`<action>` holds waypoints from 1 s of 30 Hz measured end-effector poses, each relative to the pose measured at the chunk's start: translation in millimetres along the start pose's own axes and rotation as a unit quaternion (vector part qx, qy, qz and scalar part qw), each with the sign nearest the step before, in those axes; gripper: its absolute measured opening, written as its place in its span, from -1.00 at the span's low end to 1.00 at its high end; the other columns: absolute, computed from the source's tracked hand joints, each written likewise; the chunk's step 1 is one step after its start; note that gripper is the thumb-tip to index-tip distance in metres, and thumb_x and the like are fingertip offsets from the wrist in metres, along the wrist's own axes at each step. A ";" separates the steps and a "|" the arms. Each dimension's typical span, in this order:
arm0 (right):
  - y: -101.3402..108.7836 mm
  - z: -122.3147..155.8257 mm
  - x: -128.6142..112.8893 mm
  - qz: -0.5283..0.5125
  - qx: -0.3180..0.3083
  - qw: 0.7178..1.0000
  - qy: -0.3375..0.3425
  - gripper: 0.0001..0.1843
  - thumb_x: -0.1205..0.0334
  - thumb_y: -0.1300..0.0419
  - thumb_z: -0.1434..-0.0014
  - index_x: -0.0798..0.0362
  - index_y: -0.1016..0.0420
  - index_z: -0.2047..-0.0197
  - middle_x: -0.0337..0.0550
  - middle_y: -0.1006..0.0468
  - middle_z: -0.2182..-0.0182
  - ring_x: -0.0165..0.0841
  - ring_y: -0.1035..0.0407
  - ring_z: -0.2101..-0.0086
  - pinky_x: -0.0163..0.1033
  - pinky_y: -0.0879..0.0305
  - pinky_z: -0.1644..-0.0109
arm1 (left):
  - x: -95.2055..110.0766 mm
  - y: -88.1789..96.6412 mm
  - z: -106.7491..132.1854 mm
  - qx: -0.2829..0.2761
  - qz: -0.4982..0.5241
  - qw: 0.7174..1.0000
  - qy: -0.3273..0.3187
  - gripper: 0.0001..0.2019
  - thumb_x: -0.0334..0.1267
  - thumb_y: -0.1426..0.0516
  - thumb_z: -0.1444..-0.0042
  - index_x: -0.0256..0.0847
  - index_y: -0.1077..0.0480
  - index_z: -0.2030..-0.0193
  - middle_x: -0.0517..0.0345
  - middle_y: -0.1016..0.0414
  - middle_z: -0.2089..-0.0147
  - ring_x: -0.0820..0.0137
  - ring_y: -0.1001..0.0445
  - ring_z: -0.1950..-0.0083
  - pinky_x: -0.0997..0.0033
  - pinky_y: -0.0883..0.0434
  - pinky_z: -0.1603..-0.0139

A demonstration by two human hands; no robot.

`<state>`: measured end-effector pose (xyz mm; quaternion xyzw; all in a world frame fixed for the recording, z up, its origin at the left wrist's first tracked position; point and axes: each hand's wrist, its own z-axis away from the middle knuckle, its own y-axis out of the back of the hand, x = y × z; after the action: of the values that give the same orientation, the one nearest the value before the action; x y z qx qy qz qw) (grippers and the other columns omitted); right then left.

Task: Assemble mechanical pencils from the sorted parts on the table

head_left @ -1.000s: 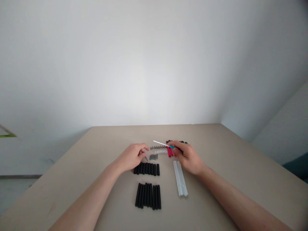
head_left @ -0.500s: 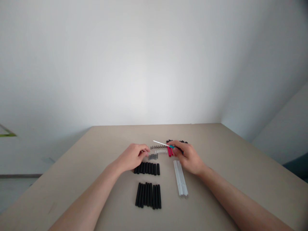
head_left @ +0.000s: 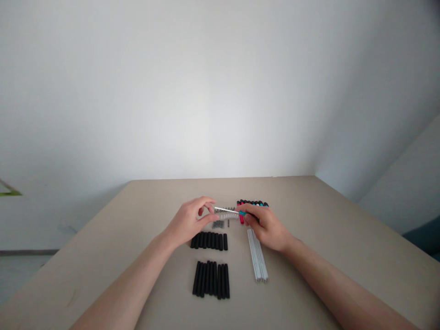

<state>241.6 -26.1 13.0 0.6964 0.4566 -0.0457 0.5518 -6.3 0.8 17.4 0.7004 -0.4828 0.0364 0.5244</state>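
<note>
White refill (head_left: 227,210) pinched at its teal end by right hand (head_left: 270,227) above tabletop (head_left: 326,229), left hand (head_left: 189,222) fingers closed at its tip, apparently threading a spring; next, steady alignment.

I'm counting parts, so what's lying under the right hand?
Under the right hand lie the far ends of the white refills and some red and black pieces. How many it covers cannot be seen. Its fingers pinch one thin refill.

Your right hand (head_left: 268,225) pinched a thin white refill (head_left: 227,210) by its teal end, and your left hand (head_left: 188,222) met its tip. Black barrels (head_left: 209,240) lay just below your left hand, white refills (head_left: 257,255) under your right.
</note>
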 end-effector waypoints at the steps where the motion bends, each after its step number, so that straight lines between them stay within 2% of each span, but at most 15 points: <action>1: -0.1 -0.2 -0.3 -0.001 -0.005 1.000 0.003 -0.65 0.46 0.03 -0.14 0.05 -0.45 0.07 -0.21 -0.51 0.43 -0.38 -0.35 0.42 -0.32 -0.22 0.30 | 1.2 0.3 -0.2 0.008 0.000 1.000 -0.015 -0.76 -0.13 -0.15 -0.15 -0.17 -0.39 0.08 0.18 -0.51 0.29 0.49 -0.33 0.39 0.50 -0.34 0.29; 3: -0.7 -0.4 -0.7 0.000 -0.009 1.000 0.007 -0.63 0.46 0.02 -0.13 0.04 -0.45 0.05 -0.19 -0.52 0.41 -0.37 -0.37 0.40 -0.31 -0.24 0.28 | 3.7 0.8 -0.5 0.016 -0.003 0.999 -0.045 -0.83 -0.17 -0.09 -0.21 -0.19 -0.43 0.18 0.15 -0.50 0.33 0.47 -0.37 0.37 0.50 -0.33 0.29; 7: -1.2 0.0 -0.5 -0.001 0.005 1.000 0.012 -0.65 0.45 0.02 -0.14 0.04 -0.46 0.06 -0.16 -0.54 0.36 -0.34 -0.40 0.36 -0.28 -0.27 0.24 | 5.9 2.8 -1.0 0.037 -0.022 0.997 -0.069 -0.80 -0.24 -0.04 -0.25 -0.20 -0.44 0.32 0.13 -0.48 0.39 0.45 -0.40 0.36 0.49 -0.32 0.30; 10: 0.2 0.8 -0.3 -0.005 0.062 0.998 -0.010 -0.69 0.39 0.01 -0.18 0.03 -0.46 0.08 -0.17 -0.55 0.35 -0.34 -0.40 0.38 -0.28 -0.28 0.25 | 3.7 5.5 -1.1 0.091 -0.045 0.994 -0.034 -0.81 -0.28 -0.03 -0.24 -0.21 -0.41 0.36 0.18 -0.48 0.42 0.47 -0.38 0.39 0.51 -0.30 0.31; 13: 2.1 1.5 -0.6 -0.020 0.130 0.990 -0.055 -0.77 0.25 -0.07 -0.19 0.06 -0.46 0.11 -0.17 -0.55 0.36 -0.36 -0.39 0.41 -0.30 -0.28 0.30 | 2.1 7.9 -1.1 0.149 -0.063 0.987 0.020 -0.78 -0.25 -0.02 -0.24 -0.21 -0.38 0.40 0.22 -0.47 0.46 0.49 -0.33 0.47 0.53 -0.26 0.40; 15: 2.4 1.7 -1.2 -0.034 0.157 0.984 -0.073 -0.77 0.16 -0.13 -0.18 0.08 -0.47 0.16 -0.16 -0.55 0.37 -0.36 -0.38 0.41 -0.32 -0.27 0.31 | 3.6 8.1 -1.0 0.159 -0.061 0.985 0.033 -0.76 -0.23 -0.01 -0.24 -0.22 -0.37 0.41 0.23 -0.47 0.48 0.49 -0.32 0.49 0.53 -0.24 0.42; 24: -2.9 -0.2 -3.6 -0.146 0.174 0.968 -0.104 -0.70 0.04 -0.14 -0.18 0.12 -0.50 0.34 -0.21 -0.45 0.51 -0.40 -0.30 0.45 -0.34 -0.23 0.36 | 15.3 0.8 0.1 0.071 -0.014 0.996 -0.061 -0.76 -0.29 0.01 -0.26 -0.21 -0.35 0.42 0.18 -0.44 0.45 0.44 -0.39 0.37 0.44 -0.29 0.23; 30: -4.8 -3.1 3.9 -0.305 0.211 0.917 -0.145 -0.63 -0.05 -0.16 -0.15 0.09 -0.34 0.47 -0.38 -0.10 0.67 -0.51 0.04 0.63 -0.35 0.06 0.57 | 22.2 -2.3 2.6 -0.016 -0.052 0.990 -0.133 -0.82 -0.29 -0.04 -0.24 -0.20 -0.41 0.36 0.16 -0.49 0.43 0.41 -0.39 0.34 0.36 -0.25 0.18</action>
<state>239.2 -21.4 8.6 0.6094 0.5412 -0.4075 0.4119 5.9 -15.4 27.0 0.7145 -0.5119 -0.0917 0.4680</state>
